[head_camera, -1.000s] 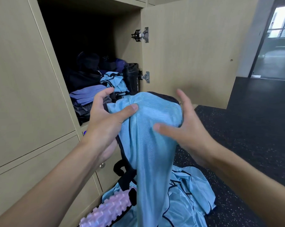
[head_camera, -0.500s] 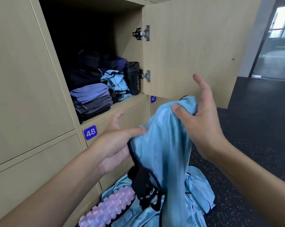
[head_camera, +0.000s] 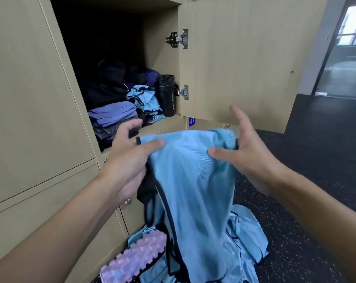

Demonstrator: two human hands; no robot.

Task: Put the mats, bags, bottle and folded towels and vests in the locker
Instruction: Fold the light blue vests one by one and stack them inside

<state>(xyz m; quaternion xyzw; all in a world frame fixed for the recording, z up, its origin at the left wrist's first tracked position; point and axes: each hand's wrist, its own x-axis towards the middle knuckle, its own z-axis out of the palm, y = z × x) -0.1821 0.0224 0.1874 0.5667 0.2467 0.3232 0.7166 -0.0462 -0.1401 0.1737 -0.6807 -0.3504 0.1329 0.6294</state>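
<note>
Both hands have drawn apart since half a second back, so the light blue vest [head_camera: 193,180], bunched before, now hangs spread across mid-frame. The left hand [head_camera: 130,160] pinches one top corner; the right hand [head_camera: 248,154] pins the other under its thumb, fingers splayed. Folding looks to be the step. Next, I'd say, halve it neatly and lift it into the open locker [head_camera: 160,54] at upper left, by the folded towels [head_camera: 113,114].
</note>
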